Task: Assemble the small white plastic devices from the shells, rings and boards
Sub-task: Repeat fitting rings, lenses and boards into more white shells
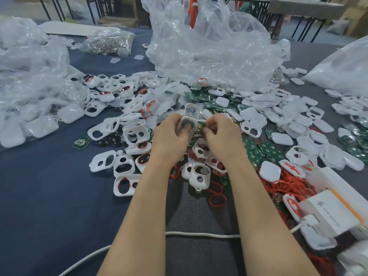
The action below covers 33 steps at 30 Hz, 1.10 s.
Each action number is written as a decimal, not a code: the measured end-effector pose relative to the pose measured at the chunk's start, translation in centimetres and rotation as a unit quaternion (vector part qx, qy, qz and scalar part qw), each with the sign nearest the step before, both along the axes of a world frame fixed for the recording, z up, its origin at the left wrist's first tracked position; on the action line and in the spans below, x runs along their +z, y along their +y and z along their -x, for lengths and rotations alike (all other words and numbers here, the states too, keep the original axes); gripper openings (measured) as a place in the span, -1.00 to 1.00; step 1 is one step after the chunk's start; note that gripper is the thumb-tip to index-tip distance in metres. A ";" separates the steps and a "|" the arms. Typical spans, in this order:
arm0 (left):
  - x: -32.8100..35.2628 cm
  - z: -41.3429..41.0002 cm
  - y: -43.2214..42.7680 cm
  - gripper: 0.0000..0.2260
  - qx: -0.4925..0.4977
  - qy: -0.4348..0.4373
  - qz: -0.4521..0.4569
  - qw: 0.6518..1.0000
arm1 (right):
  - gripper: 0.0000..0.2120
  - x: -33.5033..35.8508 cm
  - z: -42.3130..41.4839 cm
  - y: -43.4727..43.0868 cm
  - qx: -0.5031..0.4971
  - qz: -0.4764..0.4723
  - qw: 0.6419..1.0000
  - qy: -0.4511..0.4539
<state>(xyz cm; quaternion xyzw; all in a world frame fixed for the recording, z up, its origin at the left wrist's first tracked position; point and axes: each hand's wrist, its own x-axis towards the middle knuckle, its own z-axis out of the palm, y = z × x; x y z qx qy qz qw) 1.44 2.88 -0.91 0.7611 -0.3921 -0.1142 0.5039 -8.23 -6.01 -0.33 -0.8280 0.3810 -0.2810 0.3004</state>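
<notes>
A white shell (pixel 186 126) is gripped in the left hand (pixel 171 132), fingers curled round its edge. A green board (pixel 200 127) is pinched in the right hand (pixel 221 132) and held against the shell's side. Both are held just above the heap at the middle of the bench (pixel 49 196). The step is judged to be seating the board in the shell. Whether a ring is already fitted cannot be told. Risks noted: the board could be pushed in skewed and jam, since little of it is exposed to the pinch. If dropped, it would be lost among the loose boards (pixel 256 154) below. Parts could be swept away by the forearms, which lie across open shells (pixel 123 166) and red rings (pixel 286 184). Open room is found only on the bare cloth toward the near left corner. The right side is crowded out to a white box (pixel 328 214) at the near right corner. The far middle is blocked by a plastic bag (pixel 209 46). A white cable (pixel 199 235) runs along the near edge and could be snagged by an elbow.
</notes>
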 end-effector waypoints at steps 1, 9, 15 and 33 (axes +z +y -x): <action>0.0 0.1 0.0 -0.91 0.008 -0.015 -0.001 1.000 | -0.95 0.0 -0.1 0.1 -0.003 -0.004 1.000 -0.001; 0.1 0.7 -0.1 -0.94 0.035 -0.054 0.018 0.998 | -0.93 -0.5 -0.8 0.4 -0.016 -0.022 0.999 -0.024; 0.1 1.4 -0.4 -0.92 0.050 -0.013 0.058 0.997 | -0.96 -0.7 -0.8 0.5 -0.031 -0.022 0.998 -0.059; 0.8 0.9 -0.3 -0.83 -0.025 0.190 0.103 0.976 | -0.70 0.6 0.6 0.8 0.068 0.064 0.992 -0.090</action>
